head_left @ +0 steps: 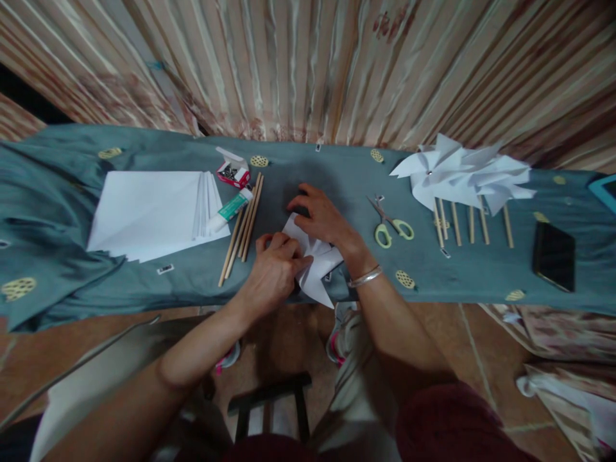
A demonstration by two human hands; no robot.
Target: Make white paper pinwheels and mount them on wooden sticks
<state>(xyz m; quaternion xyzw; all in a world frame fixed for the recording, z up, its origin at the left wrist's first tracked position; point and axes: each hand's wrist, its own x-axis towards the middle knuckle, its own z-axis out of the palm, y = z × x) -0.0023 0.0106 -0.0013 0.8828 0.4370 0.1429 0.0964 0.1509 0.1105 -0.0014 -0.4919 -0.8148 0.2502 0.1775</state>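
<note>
A white paper pinwheel [315, 273] with folded blades lies at the front edge of the cloth-covered table, partly hidden by my hands. My left hand [276, 266] is closed on its left side, a fingertip pressing near the centre. Over the upper part of the pinwheel is my right hand [320, 215], its fingers curved and apart. The right thumb comes close to the paper; whether it touches cannot be made out. Scissors [391, 224] with pale green handles lie open to the right. Wooden sticks [244, 224] lie beside my left hand.
A stack of white paper [149, 212] lies at left, with a glue stick [231, 210] at its right edge. Behind stands an open red box [233, 172] of small metal pieces. Finished pinwheels [462, 170] on sticks overlap at right, near a black phone [554, 256].
</note>
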